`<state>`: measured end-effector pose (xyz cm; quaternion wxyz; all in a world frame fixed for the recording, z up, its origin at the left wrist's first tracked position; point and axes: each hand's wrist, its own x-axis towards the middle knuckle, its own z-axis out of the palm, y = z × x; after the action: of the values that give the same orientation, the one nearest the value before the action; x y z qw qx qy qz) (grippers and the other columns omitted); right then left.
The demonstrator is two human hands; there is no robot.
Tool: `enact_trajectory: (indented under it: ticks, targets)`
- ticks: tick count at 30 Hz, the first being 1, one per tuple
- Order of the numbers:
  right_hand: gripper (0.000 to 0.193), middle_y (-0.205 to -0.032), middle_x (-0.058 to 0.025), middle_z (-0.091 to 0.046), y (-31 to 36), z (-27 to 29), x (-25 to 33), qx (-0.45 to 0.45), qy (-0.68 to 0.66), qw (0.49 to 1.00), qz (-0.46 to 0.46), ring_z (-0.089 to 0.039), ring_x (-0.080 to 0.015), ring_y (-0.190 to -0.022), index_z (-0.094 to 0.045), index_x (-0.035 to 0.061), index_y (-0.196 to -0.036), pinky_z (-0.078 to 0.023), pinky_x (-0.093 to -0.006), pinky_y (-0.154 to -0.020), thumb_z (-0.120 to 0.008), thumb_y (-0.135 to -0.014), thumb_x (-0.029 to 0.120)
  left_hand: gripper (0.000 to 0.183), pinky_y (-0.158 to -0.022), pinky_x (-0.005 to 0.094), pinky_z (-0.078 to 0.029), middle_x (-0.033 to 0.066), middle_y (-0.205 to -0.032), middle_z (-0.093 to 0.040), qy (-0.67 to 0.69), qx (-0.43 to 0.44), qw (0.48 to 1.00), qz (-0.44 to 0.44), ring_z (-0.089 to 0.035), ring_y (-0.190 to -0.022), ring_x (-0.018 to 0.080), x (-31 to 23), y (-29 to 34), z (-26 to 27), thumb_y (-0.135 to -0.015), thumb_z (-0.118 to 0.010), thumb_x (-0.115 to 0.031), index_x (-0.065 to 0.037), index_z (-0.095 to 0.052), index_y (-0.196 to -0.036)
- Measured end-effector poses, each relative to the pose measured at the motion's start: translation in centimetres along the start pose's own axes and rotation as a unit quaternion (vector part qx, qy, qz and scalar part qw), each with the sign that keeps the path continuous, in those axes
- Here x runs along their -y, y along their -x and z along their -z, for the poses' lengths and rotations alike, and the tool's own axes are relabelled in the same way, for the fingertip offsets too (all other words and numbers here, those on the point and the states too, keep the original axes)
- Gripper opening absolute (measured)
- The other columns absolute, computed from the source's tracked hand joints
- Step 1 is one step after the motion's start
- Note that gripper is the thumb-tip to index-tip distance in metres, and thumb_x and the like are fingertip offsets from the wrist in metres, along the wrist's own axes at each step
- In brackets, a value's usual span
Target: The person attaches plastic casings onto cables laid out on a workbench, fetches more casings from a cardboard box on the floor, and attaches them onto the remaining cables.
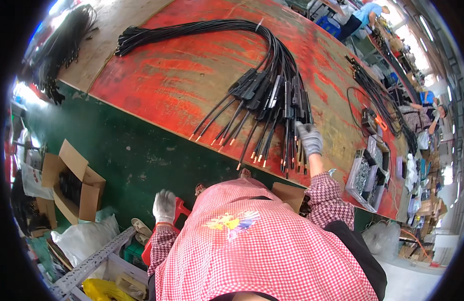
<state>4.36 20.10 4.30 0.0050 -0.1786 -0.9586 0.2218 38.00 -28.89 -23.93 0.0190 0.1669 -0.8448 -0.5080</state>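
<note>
A bundle of long black cables (pixel 202 26) lies curved over the worktable, its copper-tipped ends fanned out by the near edge. Black sleeve-like pieces (pixel 254 93) sit around the cables a little above those ends. My right hand (pixel 311 140), in a grey glove, is at the right side of the fan with its fingers closed on a black cable; the fingertips are partly hidden. My left hand (pixel 164 205), in a pale glove, hangs away from the table by a red stool (pixel 179 210). Its fingers look loosely extended, and nothing shows in it.
The red, worn worktable (pixel 166 90) spans the front. At its right stand grey bins of small parts (pixel 365 173), near an orange-handled tool (pixel 380 122) and more cables (pixel 372 85). An open carton (pixel 76 180) and a metal frame (pixel 94 261) are at left. People work farther off.
</note>
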Motion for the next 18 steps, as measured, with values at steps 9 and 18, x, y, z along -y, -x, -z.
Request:
enact_trajectory:
  ticks: [9,18]
  targets:
    - [0.047,-0.067,-0.0148,-0.065,1.8,0.1,-2.5,0.148,0.064,0.985,0.067,-0.064,-0.0332,-0.074,-0.068,0.0073,-0.083,-0.049,-0.0428,-0.071,-0.048,-0.09,0.049,0.036,-0.077,0.0333,-0.051,0.0113,-0.096,-0.059,0.506,0.25,0.763,0.314,-0.06,-0.083,0.0224,-40.0,-12.3,-12.3,-0.098,-0.045,-0.027,0.001,-0.051,-0.121]
    - [0.069,-0.078,-0.0176,-0.068,-1.5,2.2,-4.9,0.255,-0.051,0.961,-0.09,-0.067,-0.0301,-0.082,-0.07,-0.0004,-0.085,-0.051,-0.0395,-0.076,-0.06,-0.075,0.067,0.055,-0.098,0.0338,-0.044,0.0164,-0.125,-0.052,0.325,0.344,0.842,0.259,-0.054,-0.114,0.025,-42.6,-13.4,-24.4,-0.094,-0.052,-0.031,0.004,-0.039,-0.134]
